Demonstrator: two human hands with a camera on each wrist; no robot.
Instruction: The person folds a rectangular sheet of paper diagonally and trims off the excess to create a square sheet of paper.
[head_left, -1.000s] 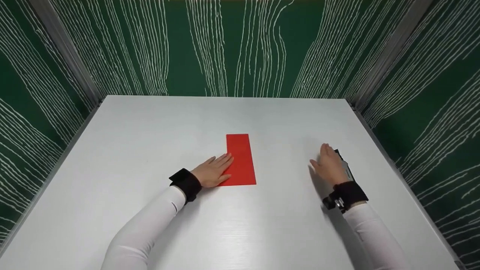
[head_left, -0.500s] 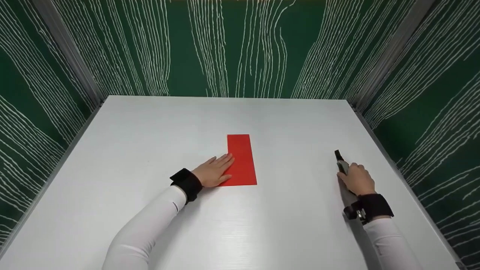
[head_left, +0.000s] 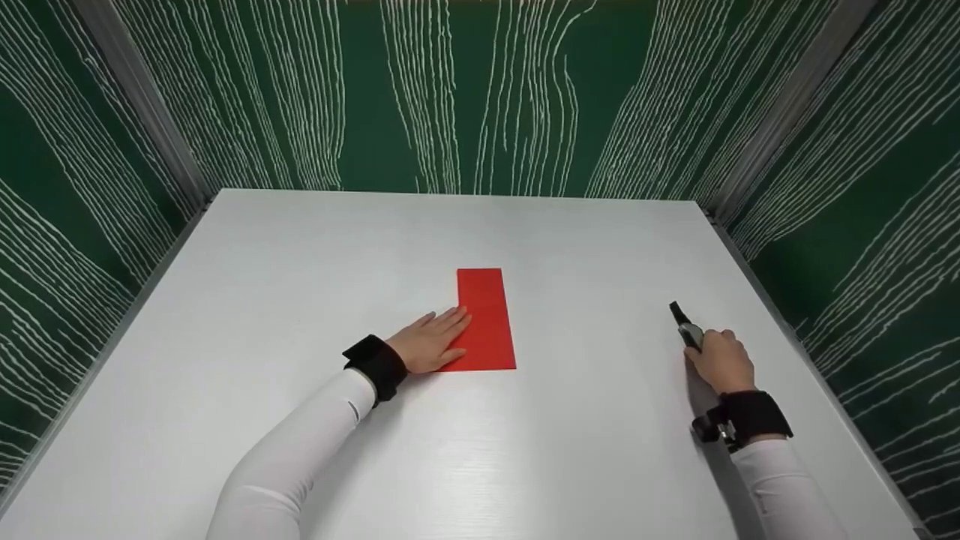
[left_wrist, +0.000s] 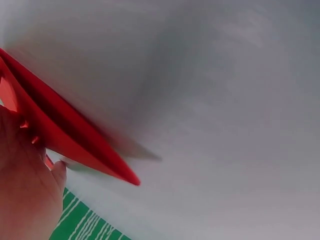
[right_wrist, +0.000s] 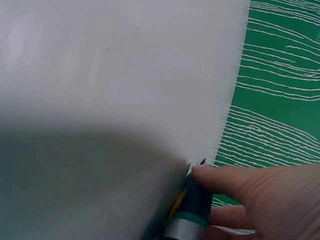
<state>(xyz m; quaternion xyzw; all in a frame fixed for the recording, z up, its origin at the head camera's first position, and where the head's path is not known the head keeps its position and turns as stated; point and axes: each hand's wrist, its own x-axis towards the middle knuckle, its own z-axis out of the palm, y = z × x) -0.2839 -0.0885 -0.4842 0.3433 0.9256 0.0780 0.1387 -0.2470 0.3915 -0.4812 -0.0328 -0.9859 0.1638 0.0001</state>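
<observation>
While left hand (head_left: 429, 343) rests, red paper (head_left: 487, 322) beneath, right hand (head_left: 721, 363) gripping tool (head_left: 689, 331)

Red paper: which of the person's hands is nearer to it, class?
Left: the left hand rests on the red paper; the right hand is apart, off to its right.

A booth (head_left: 790, 105): green panels (head_left: 514, 97) flank the table (head_left: 360, 240).

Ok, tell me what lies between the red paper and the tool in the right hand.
Nothing but bare white table lies between the red paper and the tool in the right hand; the head view shows that stretch.
</observation>
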